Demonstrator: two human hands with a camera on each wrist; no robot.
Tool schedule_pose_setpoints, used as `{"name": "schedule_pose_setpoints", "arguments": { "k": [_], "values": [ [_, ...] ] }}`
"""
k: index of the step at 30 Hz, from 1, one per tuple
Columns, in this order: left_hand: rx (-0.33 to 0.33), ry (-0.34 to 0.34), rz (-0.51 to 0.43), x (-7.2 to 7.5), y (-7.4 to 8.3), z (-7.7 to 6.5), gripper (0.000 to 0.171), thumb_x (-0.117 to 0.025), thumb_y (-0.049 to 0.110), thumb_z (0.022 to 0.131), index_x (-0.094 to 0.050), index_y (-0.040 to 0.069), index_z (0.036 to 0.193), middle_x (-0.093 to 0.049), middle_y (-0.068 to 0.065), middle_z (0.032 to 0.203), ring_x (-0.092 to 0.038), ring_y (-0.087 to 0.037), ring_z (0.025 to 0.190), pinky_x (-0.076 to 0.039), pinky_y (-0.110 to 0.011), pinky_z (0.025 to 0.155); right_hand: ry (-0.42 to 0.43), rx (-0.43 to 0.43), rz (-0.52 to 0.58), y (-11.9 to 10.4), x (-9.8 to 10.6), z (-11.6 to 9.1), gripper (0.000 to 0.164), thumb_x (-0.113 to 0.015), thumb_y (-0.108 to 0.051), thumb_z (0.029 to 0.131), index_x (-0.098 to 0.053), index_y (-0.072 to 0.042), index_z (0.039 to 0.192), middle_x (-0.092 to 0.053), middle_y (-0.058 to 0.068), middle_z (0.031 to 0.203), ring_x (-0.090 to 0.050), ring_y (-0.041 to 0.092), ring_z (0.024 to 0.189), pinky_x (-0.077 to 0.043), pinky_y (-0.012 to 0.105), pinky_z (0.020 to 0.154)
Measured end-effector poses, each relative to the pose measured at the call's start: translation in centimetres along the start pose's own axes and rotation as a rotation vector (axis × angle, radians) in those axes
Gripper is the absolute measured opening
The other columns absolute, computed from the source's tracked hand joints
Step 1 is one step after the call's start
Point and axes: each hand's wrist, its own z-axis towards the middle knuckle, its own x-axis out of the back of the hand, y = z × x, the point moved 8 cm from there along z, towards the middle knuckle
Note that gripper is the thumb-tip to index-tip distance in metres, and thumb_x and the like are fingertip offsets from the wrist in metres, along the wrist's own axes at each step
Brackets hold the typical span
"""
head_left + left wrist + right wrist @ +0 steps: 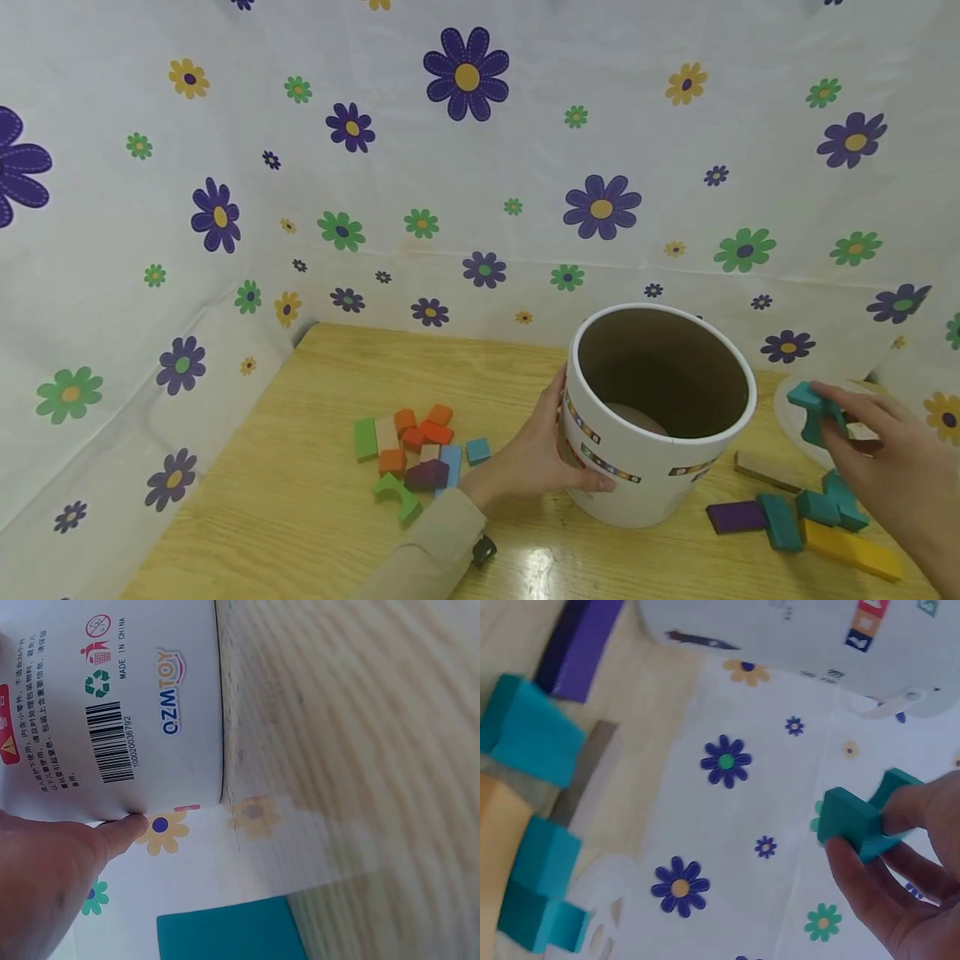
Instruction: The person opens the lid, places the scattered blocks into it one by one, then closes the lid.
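A tall white bucket (637, 492) with printed labels stands on the table, its mouth tipped toward me. My left hand (536, 462) grips its left side, thumb across the front; the left wrist view shows a barcode on the bucket (165, 697). To the right of the bucket, my right hand (888, 442) pinches a teal arch block (813, 408) between thumb and fingers, raised above the table. In the right wrist view, the arch block (851, 821) shows its curved notch. Below that hand lie more teal blocks (780, 521), a purple block (737, 517) and a long yellow block (851, 550).
A white round lid (791, 417) lies at the back right, beside a plain wooden block (767, 472). Left of the bucket, a loose group holds several orange blocks (437, 432), a green arch (397, 497) and a green block (365, 439). Flowered cloth (480, 167) walls the table.
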Motion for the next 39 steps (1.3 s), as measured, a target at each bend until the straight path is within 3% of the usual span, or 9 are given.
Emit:
{"name": "schedule_pose_setpoints", "arguments": {
  "k": [6, 8, 16, 21, 23, 26, 32, 37, 39],
  "values": [
    [-0.040, -0.010, -0.022, -0.1, 0.3, 0.3, 0.135, -0.094, 0.029, 0.072, 0.008, 0.050, 0.159, -0.015, 0.026, 0.164, -0.024, -0.008, 0.152, -0.018, -0.058, 0.128, 0.105, -0.047, 0.121, -2.1, 1.8, 2.2, 0.054, -0.069, 0.028, 0.075, -0.070, 0.005, 0.124, -0.060, -0.031, 0.112, -0.048, -0.028, 0.098, -0.038, -0.009, 0.076],
    [-0.066, -0.013, -0.038, -0.1, 0.4, 0.4, 0.138, -0.095, 0.026, 0.071, 0.008, 0.048, 0.160, -0.016, 0.024, 0.165, -0.025, -0.009, 0.152, -0.019, -0.058, 0.128, 0.112, -0.049, 0.163, -3.0, 2.0, 2.9, 0.056, -0.069, 0.027, 0.077, -0.070, 0.002, 0.127, -0.054, -0.041, 0.118, -0.052, -0.024, 0.099, -0.041, -0.007, 0.077],
    [-0.075, -0.014, -0.062, -0.2, 0.3, 0.4, 0.138, -0.095, 0.024, 0.071, 0.007, 0.048, 0.160, -0.017, 0.022, 0.165, -0.026, -0.007, 0.151, -0.019, -0.057, 0.128, 0.110, 0.065, 0.295, -6.9, 1.7, 5.1, 0.047, -0.072, 0.022, 0.078, -0.072, 0.005, 0.122, -0.062, -0.030, 0.122, -0.061, -0.016, 0.100, -0.047, -0.002, 0.077],
    [-0.076, -0.015, -0.057, -0.2, 0.5, 0.3, 0.137, -0.095, 0.024, 0.071, 0.007, 0.047, 0.160, -0.018, 0.020, 0.166, -0.027, -0.010, 0.152, -0.020, -0.058, 0.128, 0.111, 0.132, 0.318, -8.4, 1.0, 5.7, 0.030, -0.073, -0.010, 0.094, -0.073, 0.005, 0.119, -0.064, -0.028, 0.122, -0.062, -0.017, 0.100, -0.048, -0.001, 0.075],
    [-0.081, -0.016, -0.054, -0.2, 0.6, 0.4, 0.136, -0.095, 0.025, 0.072, 0.007, 0.047, 0.160, -0.017, 0.020, 0.167, -0.027, -0.012, 0.152, -0.020, -0.058, 0.128, 0.089, 0.145, 0.326, -8.9, 0.6, 6.0, 0.040, -0.069, -0.028, 0.097, -0.073, 0.004, 0.119, -0.063, -0.029, 0.122, -0.062, -0.016, 0.100, -0.049, 0.000, 0.074],
    [-0.081, -0.018, -0.048, -0.1, 0.5, 0.4, 0.136, -0.094, 0.026, 0.072, 0.008, 0.048, 0.160, -0.016, 0.021, 0.167, -0.026, -0.012, 0.153, -0.019, -0.059, 0.127, 0.052, 0.151, 0.342, -9.4, 0.0, 6.1, 0.048, -0.065, -0.039, 0.097, -0.073, 0.002, 0.121, -0.063, -0.030, 0.120, -0.062, -0.016, 0.101, -0.050, 0.001, 0.073],
    [-0.059, -0.014, -0.030, -0.1, 0.5, 0.2, 0.136, -0.094, 0.030, 0.073, 0.009, 0.049, 0.159, -0.012, 0.021, 0.168, -0.024, -0.009, 0.153, -0.019, -0.061, 0.127, 0.022, 0.155, 0.325, -9.9, -0.7, 5.9, 0.031, -0.072, -0.011, 0.093, -0.073, -0.001, 0.122, -0.068, -0.022, 0.116, -0.061, -0.018, 0.103, -0.050, 0.001, 0.077],
    [-0.063, -0.009, -0.008, 0.0, 0.5, 0.1, 0.138, -0.095, 0.030, 0.072, 0.010, 0.048, 0.160, -0.013, 0.019, 0.169, -0.025, -0.010, 0.153, -0.018, -0.060, 0.127, 0.043, 0.185, 0.277, -10.1, -0.8, 5.7, 0.033, -0.069, -0.029, 0.098, -0.075, -0.005, 0.120, -0.072, -0.010, 0.114, -0.059, -0.019, 0.103, -0.049, 0.000, 0.078],
    [-0.065, -0.009, -0.005, 0.0, 0.5, 0.1, 0.138, -0.095, 0.031, 0.071, 0.009, 0.047, 0.160, -0.014, 0.019, 0.168, -0.025, -0.010, 0.153, -0.019, -0.060, 0.127, 0.050, 0.196, 0.277, -10.2, -0.9, 5.6, 0.043, -0.063, -0.042, 0.099, -0.076, -0.005, 0.119, -0.072, -0.008, 0.113, -0.059, -0.020, 0.102, -0.049, 0.000, 0.078]
  ]
}}
